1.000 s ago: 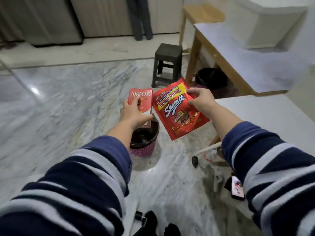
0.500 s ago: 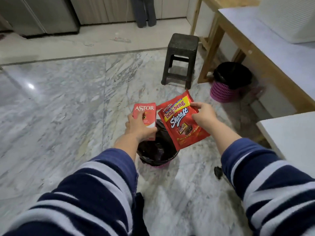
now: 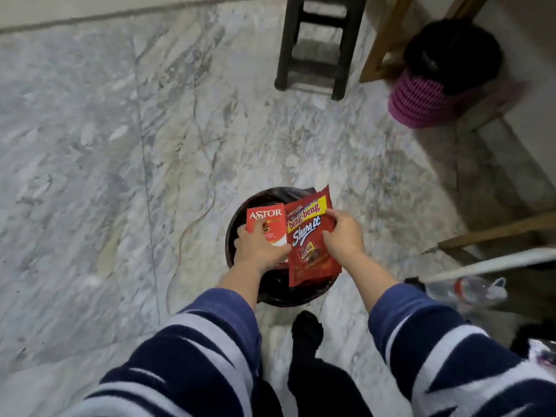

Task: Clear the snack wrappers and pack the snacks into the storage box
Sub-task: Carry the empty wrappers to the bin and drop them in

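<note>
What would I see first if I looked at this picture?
Two bright red snack packs held over a round black-lined bin on the marble floor: the left hand grips a small red Astor box, the right hand pinches a red Beng-Beng bag. A pink mesh bin sits upper right.

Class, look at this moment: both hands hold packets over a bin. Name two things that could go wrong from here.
1. The Beng-Beng bag, pinched by the right hand, hangs partly past the bin rim; dropped now, it might land on the floor.
2. The left hand holds an Astor box. Whether either packet is empty cannot be seen, so good snacks may be binned.
</note>
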### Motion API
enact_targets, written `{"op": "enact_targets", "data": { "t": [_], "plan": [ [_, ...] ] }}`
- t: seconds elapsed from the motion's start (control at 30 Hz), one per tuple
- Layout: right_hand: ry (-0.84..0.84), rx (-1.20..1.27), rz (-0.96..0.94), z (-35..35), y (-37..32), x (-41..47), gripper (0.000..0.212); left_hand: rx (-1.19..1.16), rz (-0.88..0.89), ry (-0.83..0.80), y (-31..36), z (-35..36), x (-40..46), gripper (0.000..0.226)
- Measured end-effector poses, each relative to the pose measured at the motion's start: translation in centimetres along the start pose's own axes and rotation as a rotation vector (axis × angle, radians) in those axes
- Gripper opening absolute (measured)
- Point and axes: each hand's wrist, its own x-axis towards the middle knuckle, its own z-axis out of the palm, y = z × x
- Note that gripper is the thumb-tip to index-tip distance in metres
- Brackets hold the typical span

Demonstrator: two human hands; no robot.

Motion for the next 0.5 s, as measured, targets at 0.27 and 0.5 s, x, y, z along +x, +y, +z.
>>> {"op": "enact_targets", "data": {
  "t": [0.27,0.5],
  "plan": [
    [-0.151,-0.090,0.025,10.9,7.7,7.4,0.060,0.135,-0.079,-0.095,-5.4,8.9,10.9,0.091],
    [-0.301,-0.214,0.063,6.8,6.0,5.9,0.056,0.313,-0.018,-0.143,-3.5,6.1,8.9,0.086]
  ]
}}
